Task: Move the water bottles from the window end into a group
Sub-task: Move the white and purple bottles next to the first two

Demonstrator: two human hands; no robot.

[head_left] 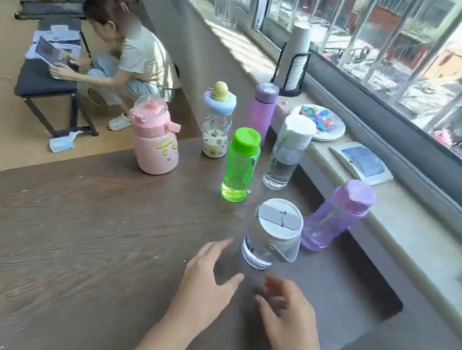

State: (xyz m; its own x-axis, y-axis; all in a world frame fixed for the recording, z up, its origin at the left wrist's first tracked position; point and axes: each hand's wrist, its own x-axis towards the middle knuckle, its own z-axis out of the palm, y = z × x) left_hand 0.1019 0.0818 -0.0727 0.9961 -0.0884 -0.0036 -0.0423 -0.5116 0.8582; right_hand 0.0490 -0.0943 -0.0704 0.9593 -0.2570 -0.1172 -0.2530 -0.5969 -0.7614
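Observation:
Several water bottles stand on the dark wooden table (74, 229) near the window. A clear bottle with a grey-white lid (273, 234) is nearest me. Behind it are a green bottle (239, 165), a clear white-capped bottle (288, 152), a translucent purple bottle (334, 215), a pink bottle (154, 140), a bottle with a yellow and blue top (217, 121) and an opaque purple flask (263, 109). My left hand (206, 284) and my right hand (290, 322) hover just short of the nearest bottle, fingers spread, touching nothing.
The window sill (391, 222) on the right carries a plate of coloured bits (320, 123), a flat packet (360, 162), a cup stack in a black holder (294, 61) and a tall clear bottle (225, 1). A person (128, 56) crouches by a low bench (48, 79) on the floor.

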